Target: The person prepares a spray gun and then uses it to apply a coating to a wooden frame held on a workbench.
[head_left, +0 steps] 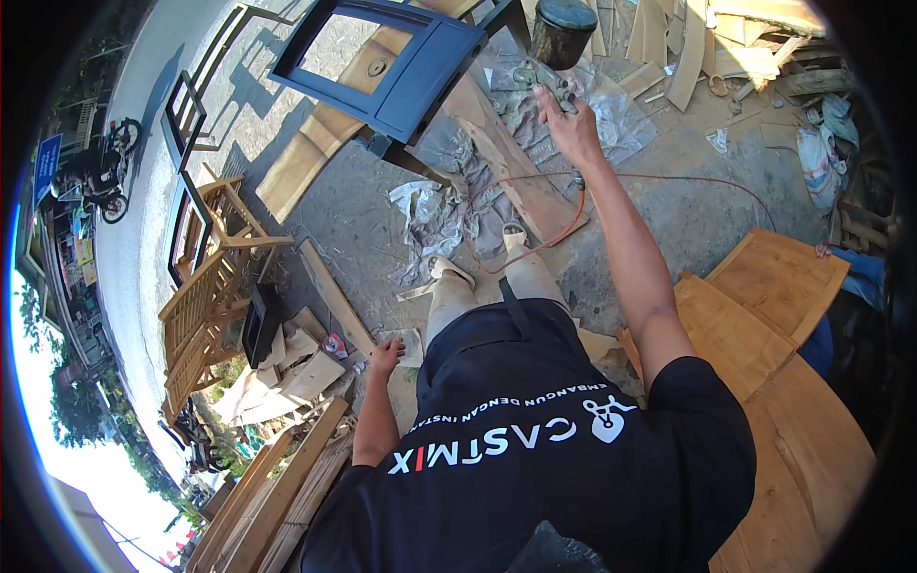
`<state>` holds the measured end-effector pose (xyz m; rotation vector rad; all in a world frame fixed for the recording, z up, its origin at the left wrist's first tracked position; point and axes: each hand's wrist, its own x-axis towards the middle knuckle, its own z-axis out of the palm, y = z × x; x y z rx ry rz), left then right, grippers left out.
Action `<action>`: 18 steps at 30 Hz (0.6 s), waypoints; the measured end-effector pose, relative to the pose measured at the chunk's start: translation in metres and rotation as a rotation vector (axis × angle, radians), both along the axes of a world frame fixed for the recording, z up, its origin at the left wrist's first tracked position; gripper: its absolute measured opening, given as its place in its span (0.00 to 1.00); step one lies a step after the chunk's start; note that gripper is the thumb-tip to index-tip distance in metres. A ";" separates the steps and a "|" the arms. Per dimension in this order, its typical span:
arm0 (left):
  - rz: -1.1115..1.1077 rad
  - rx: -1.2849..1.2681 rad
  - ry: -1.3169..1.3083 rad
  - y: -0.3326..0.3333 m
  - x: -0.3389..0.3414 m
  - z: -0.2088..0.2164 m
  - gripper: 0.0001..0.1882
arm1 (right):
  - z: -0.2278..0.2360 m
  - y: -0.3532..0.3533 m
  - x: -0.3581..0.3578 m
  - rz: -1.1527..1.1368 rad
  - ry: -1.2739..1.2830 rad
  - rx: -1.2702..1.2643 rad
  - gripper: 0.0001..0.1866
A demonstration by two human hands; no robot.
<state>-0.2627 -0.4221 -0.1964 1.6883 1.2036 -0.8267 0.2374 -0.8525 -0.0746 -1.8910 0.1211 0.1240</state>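
Observation:
My right hand reaches out ahead, its fingers wrapped round a spray gun. An orange hose runs down from the gun and across the ground. Just left of the gun stands a dark blue wooden furniture piece with a rectangular opening, raised on dark legs. Close beyond the gun is a dark bucket-like container. My left hand hangs low at my left side, fingers loosely curled, and I see nothing in it. A pale flat scrap shows beside that hand, apparently on the ground.
Crumpled plastic sheeting and a long plank lie ahead of my feet. Wooden chairs and dark frames stand left, near a road with a motorcycle. Large wooden panels lie right; another person's hand touches one.

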 end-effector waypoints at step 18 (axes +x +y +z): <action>0.334 0.330 -1.083 0.068 0.337 0.117 0.27 | -0.013 -0.005 -0.040 -0.049 0.105 0.019 0.27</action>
